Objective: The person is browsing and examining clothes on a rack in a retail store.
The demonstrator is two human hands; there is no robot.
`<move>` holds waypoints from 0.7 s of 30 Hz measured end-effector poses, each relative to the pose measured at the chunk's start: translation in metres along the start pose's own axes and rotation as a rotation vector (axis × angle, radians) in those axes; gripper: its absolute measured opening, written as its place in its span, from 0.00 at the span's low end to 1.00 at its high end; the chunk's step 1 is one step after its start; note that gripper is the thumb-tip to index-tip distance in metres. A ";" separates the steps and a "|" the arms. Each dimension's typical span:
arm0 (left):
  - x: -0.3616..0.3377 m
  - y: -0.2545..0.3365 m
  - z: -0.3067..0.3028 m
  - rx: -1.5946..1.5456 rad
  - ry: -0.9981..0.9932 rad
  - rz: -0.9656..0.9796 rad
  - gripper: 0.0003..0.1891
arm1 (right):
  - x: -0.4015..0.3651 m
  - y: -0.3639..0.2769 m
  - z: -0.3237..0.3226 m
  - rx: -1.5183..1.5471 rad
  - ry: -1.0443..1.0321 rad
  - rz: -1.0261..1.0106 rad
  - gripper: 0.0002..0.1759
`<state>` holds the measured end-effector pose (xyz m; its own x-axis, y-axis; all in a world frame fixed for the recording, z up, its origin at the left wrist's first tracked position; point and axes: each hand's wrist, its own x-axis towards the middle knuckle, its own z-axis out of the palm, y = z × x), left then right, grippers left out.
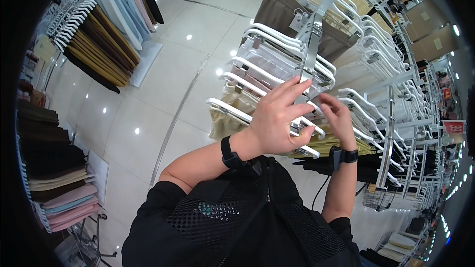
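Note:
White hangers (262,71) with folded trousers hang in a row on a metal rail (312,34) in front of me. My left hand (279,116) is over the near end of the rail, its fingers spread above the hangers. Just right of it, my right hand (337,116) has its fingers bent towards the hangers; its fingertips are partly hidden. Cream trousers (225,121) and yellow-green trousers (336,144) hang on the nearest hangers. Grey-brown trousers (279,10) hang farther back on the same rail.
Another rack of white hangers (376,59) stands close on the right, with a wire basket (380,199) low down. Brown and mustard trousers (101,47) hang at upper left. Dark and pink trousers (74,207) are at lower left. Cardboard boxes (428,29) sit at upper right.

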<state>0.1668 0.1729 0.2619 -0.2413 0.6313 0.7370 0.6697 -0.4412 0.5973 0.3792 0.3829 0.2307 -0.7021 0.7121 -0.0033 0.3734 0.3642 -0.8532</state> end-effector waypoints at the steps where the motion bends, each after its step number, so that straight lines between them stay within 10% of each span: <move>1: 0.000 0.000 0.000 0.001 0.001 -0.002 0.19 | 0.009 0.003 -0.002 -0.032 0.085 -0.070 0.22; 8: -0.001 -0.001 0.000 -0.014 -0.001 -0.007 0.18 | 0.060 0.007 -0.006 -0.317 0.259 -0.131 0.32; 21: 0.000 -0.002 0.000 -0.012 -0.009 0.004 0.18 | 0.080 0.016 0.003 -0.626 0.272 -0.190 0.18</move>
<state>0.1656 0.1740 0.2608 -0.2324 0.6350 0.7367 0.6621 -0.4515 0.5981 0.3268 0.4440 0.2154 -0.6437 0.6968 0.3164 0.5949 0.7157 -0.3658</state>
